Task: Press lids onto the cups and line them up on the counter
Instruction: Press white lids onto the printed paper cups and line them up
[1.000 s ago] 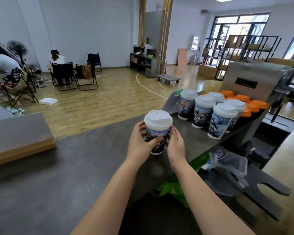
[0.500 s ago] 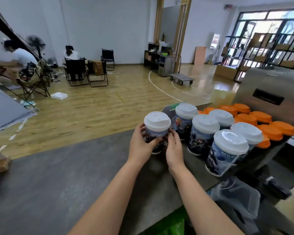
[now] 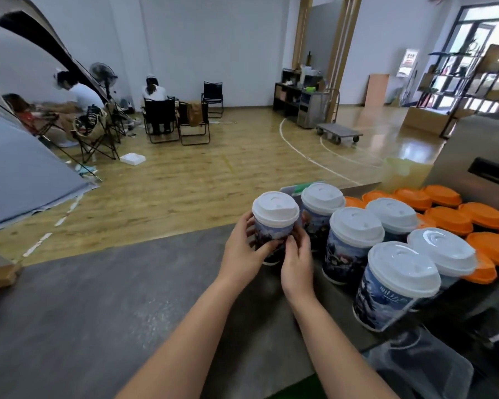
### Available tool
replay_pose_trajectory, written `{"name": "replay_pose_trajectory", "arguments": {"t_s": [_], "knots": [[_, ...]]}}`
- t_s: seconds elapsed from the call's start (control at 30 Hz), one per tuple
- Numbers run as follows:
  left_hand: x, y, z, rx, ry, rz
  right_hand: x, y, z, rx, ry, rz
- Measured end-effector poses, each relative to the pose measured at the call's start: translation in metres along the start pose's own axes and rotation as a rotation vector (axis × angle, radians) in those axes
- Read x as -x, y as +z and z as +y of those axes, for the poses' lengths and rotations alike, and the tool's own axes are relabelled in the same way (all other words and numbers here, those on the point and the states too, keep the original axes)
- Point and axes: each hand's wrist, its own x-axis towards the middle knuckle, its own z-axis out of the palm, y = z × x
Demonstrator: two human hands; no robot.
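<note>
A printed cup [image 3: 271,240] with a white lid [image 3: 274,208] is held upright between both hands at the far edge of the grey table [image 3: 98,298]. The left hand [image 3: 244,250] is wrapped around its left side, and the fingers of the right hand [image 3: 296,259] are curled against its right side. Whether its base is touching the table cannot be told. Just to its right, five more lidded cups [image 3: 350,243] are standing close together. Behind them, orange lids [image 3: 455,214] are laid in rows beside a steel machine [image 3: 478,156].
</note>
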Motion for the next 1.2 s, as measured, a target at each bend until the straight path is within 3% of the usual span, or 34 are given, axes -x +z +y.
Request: {"name": "replay_pose_trajectory", "arguments": {"t_s": [0.27,0.37,0.53,0.63,0.9,1.2], "knots": [[0.022,-0.052,-0.011,-0.051,-0.134,0.067,0.046,-0.003,0.002,-0.092,0.210,0.080],[0.046,-0.100,-0.015,-0.025,-0.173,0.203,0.077,0.019,-0.008,-0.118,0.246,-0.084],[0.121,-0.192,-0.005,0.064,-0.241,0.548,0.128,0.083,-0.028,-0.115,0.324,-0.597],[0.179,-0.252,0.003,0.130,-0.285,0.765,0.167,0.125,-0.039,-0.132,0.347,-0.779],[0.335,-0.404,0.031,0.178,-0.236,1.051,0.308,0.239,-0.080,-0.166,0.317,-1.038],[0.452,-0.574,0.038,0.056,-0.308,1.119,0.465,0.356,-0.118,-0.234,0.251,-1.024]]}}
